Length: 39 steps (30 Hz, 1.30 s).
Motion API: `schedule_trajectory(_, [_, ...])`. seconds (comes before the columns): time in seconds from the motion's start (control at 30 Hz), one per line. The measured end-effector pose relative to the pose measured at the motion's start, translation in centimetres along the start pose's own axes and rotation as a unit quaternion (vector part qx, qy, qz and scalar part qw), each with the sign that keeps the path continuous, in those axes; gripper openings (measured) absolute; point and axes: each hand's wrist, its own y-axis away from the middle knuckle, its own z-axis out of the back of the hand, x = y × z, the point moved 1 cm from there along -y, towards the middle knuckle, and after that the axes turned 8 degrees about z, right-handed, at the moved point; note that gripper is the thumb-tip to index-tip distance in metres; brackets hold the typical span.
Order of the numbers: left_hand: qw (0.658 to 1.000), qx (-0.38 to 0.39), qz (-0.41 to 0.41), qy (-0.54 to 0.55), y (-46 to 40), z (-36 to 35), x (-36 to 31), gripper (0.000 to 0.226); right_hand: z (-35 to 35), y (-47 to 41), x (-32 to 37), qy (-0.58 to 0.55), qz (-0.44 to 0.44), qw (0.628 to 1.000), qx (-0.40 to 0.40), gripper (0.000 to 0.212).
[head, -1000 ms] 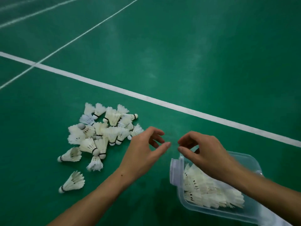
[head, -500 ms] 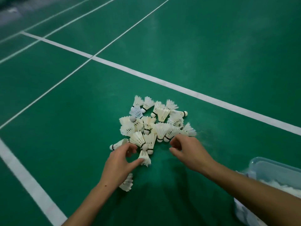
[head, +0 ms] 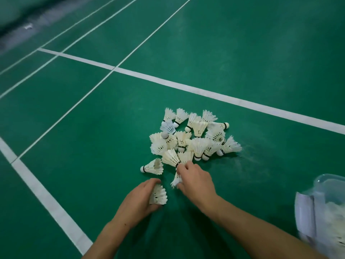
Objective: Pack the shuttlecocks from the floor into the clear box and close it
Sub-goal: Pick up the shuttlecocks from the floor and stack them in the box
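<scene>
Green court floor point(head: 242, 43) with white lines point(head: 205, 93); two bare hands at a pile of shuttlecocks.

Nearest, the left hand point(head: 139, 200) curls round one shuttlecock point(head: 158, 195) low on the floor, thumb and fingers cupping its cork end, feathers fanned out to the right. Just beyond, the right hand point(head: 196, 181) has its fingers bent: a second shuttlecock point(head: 176, 179) pokes out from under the palm, and the fingertips pinch at the cork of a third point(head: 170, 157) on the pile's near edge. The box point(head: 317, 208) sits at the right edge, blurred, open, with white feathers inside. One stray point(head: 152, 167) lies left of the pile. Farther out the pile point(head: 196, 137) spreads in a loose heap, just short of the wide white line.
</scene>
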Motion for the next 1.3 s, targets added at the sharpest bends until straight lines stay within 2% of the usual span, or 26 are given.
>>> schedule_trajectory(0.1, [0.997, -0.071, -0.008, 0.007, -0.9, 1.1, 1.5, 0.072, -0.4, -0.1, -0.4, 0.002, -0.003, 0.999, -0.033, 0.015])
schedule_trajectory(0.2, [0.993, -0.097, -0.01, -0.071, -2.3, 2.4, 2.2, 0.075, -0.1, 0.2, -1.1, 0.002, 0.001, 0.999, -0.05, 0.006])
schedule_trajectory(0.27, [0.993, -0.052, -0.007, -0.106, -3.4, 2.9, 2.2, 0.075, 1.1, 0.9, -1.6, -0.008, 0.001, 0.998, -0.055, 0.009])
schedule_trajectory(0.4, [0.997, 0.046, 0.001, -0.058, -5.3, 3.3, 2.1, 0.071, 5.8, 3.7, -2.8, -0.09, -0.004, 0.995, -0.032, 0.017])
schedule_trajectory(0.57, [0.998, 0.064, 0.001, 0.013, -5.0, 3.5, 1.7, 0.07, 14.1, 10.7, -7.3, -0.171, -0.056, 0.982, -0.053, 0.006])
schedule_trajectory(0.63, [0.997, 0.053, -0.028, 0.052, -3.2, 3.9, 0.2, 0.072, 18.1, 14.5, -9.6, -0.185, -0.103, 0.975, -0.07, 0.011])
schedule_trajectory(0.73, [0.988, 0.052, -0.089, 0.113, -0.5, 5.4, -4.2, 0.072, 23.6, 20.9, -12.4, -0.18, -0.168, 0.962, -0.122, 0.017])
schedule_trajectory(0.8, [0.981, 0.067, -0.13, 0.127, 0.7, 6.3, -7.8, 0.068, 26.0, 25.6, -13.9, -0.201, -0.204, 0.946, -0.154, 0.012])
schedule_trajectory(0.87, [0.975, 0.074, -0.159, 0.137, 0.9, 6.9, -11.7, 0.068, 26.5, 30.1, -16.5, -0.206, -0.232, 0.934, -0.177, 0.045])
schedule_trajectory(0.9, [0.971, 0.077, -0.177, 0.141, 0.8, 7.1, -13.9, 0.068, 26.3, 32.1, -17.6, -0.205, -0.252, 0.923, -0.205, 0.049])
schedule_trajectory(0.93, [0.966, 0.08, -0.199, 0.141, 0.6, 7.2, -16.2, 0.068, 26.4, 33.5, -18.2, -0.207, -0.275, 0.911, -0.226, 0.04])
schedule_trajectory(1.0, [0.954, 0.088, -0.249, 0.141, 0.1, 7.2, -21.0, 0.066, 26.4, 35.5, -18.8, -0.213, -0.313, 0.892, -0.246, 0.004])
schedule_trajectory(1.07, [0.939, 0.103, -0.293, 0.146, -0.2, 7.1, -25.8, 0.064, 25.6, 37.3, -20.4, -0.18, -0.344, 0.886, -0.252, 0.016])
schedule_trajectory(1.17, [0.911, 0.104, -0.364, 0.166, -0.6, 6.4, -31.9, 0.064, 24.4, 39.4, -22.3, -0.149, -0.363, 0.889, -0.238, 0.013])
schedule_trajectory(1.3, [0.899, 0.099, -0.385, 0.187, -1.1, 4.1, -36.5, 0.064, 23.0, 40.2, -23.9, -0.103, -0.364, 0.899, -0.221, 0.014])
